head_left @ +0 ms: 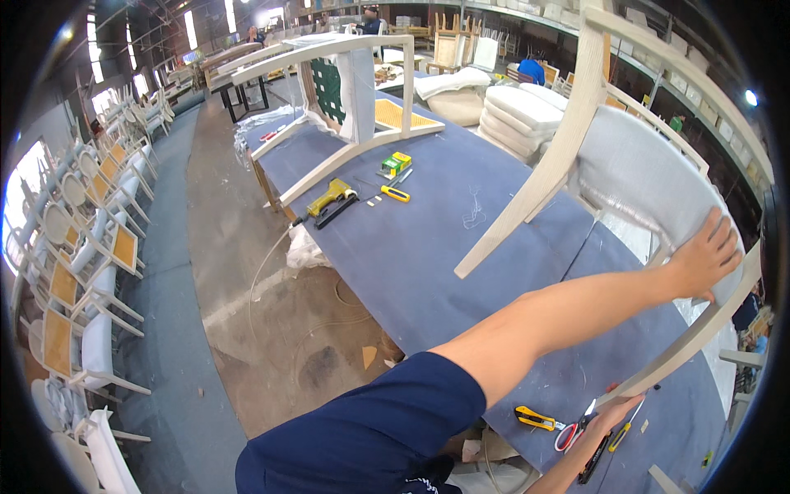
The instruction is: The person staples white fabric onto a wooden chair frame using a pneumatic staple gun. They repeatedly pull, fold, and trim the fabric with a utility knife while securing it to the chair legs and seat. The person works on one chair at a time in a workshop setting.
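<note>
A pale wood chair (pixel 568 123) with a plastic-wrapped, light grey padded seat (pixel 638 169) lies tipped over at the right of the table. My left hand (pixel 706 257) reaches across and presses on the edge of this seat with its fingers spread. Lower down, my right hand (pixel 615 414) is closed round the end of a chair rail or leg (pixel 687 350). Close by this hand lie red-handled scissors (pixel 568 436), a yellow utility knife (pixel 536 418) and a yellow-handled screwdriver (pixel 619 436). My hand partly covers a dark tool there.
A second chair (pixel 354 152) lies on its side on the blue-grey table (pixel 428 247). Before it are a staple gun (pixel 331 200), a green-yellow box (pixel 396 164) and a screwdriver (pixel 396 194). White cushions (pixel 520 115) are stacked behind. Chair rows (pixel 90 247) line the left; a hose (pixel 257 280) trails floorward.
</note>
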Demonstrator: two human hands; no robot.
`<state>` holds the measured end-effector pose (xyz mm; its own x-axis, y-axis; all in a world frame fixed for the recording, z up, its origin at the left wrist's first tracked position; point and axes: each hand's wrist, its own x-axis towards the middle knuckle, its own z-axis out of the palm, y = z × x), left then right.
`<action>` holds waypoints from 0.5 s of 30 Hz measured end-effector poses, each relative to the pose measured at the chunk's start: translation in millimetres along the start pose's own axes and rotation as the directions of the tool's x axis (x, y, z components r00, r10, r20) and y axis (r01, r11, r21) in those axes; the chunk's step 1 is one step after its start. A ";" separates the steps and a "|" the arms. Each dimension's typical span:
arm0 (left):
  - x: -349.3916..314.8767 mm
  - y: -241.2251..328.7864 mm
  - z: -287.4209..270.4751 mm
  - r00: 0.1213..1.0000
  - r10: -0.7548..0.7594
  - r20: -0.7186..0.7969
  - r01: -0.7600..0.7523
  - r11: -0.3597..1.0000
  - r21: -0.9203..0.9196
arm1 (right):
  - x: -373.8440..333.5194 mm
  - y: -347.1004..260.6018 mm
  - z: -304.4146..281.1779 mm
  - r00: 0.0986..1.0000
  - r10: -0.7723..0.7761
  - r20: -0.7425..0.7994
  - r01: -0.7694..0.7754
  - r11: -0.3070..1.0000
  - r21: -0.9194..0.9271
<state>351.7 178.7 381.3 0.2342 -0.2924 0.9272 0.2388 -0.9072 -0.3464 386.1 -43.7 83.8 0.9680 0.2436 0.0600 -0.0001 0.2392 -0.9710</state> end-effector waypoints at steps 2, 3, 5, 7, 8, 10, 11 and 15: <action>-12.9 17.6 -17.5 1.000 0.015 -0.004 -0.015 0.999 -0.036 | -0.6 20.4 -9.2 0.999 0.044 -0.007 -0.043 0.998 0.056; -16.8 24.6 -25.0 1.000 0.025 -0.011 -0.026 0.997 -0.073 | -2.6 28.4 -21.4 0.998 0.057 -0.041 -0.053 0.994 0.091; -11.7 59.3 -35.5 0.997 0.034 -0.064 -0.046 0.980 -0.195 | 26.0 65.1 -56.9 0.997 -0.036 -0.066 0.043 0.994 0.102; -42.7 64.0 -33.8 0.985 -0.100 -0.140 0.058 0.961 -0.272 | -20.3 66.9 -27.9 0.981 0.126 -0.145 -0.084 0.961 0.265; -64.3 68.4 -43.5 0.996 -0.069 -0.062 0.052 0.967 -0.249 | -45.2 66.7 -27.5 0.972 0.191 -0.134 -0.164 0.968 0.192; -81.6 81.7 -58.1 0.998 -0.061 -0.008 0.056 0.961 -0.272 | -44.3 103.3 -64.6 0.989 0.136 -0.054 -0.126 0.978 0.166; -80.9 90.5 -73.8 0.988 -0.032 0.152 0.051 0.991 -0.123 | -39.0 129.5 -91.2 0.998 -0.027 0.063 0.016 0.986 0.165; -90.4 101.9 -114.8 0.999 -0.047 0.013 0.045 0.994 0.102 | -75.1 80.1 -58.3 0.987 0.147 0.068 -0.133 0.975 -0.177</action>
<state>246.7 78.0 278.6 0.2351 -0.2458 0.9404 0.3441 -0.8838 -0.3170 328.1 -97.6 -12.0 0.9382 0.3394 -0.0681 -0.0847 0.0341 -0.9958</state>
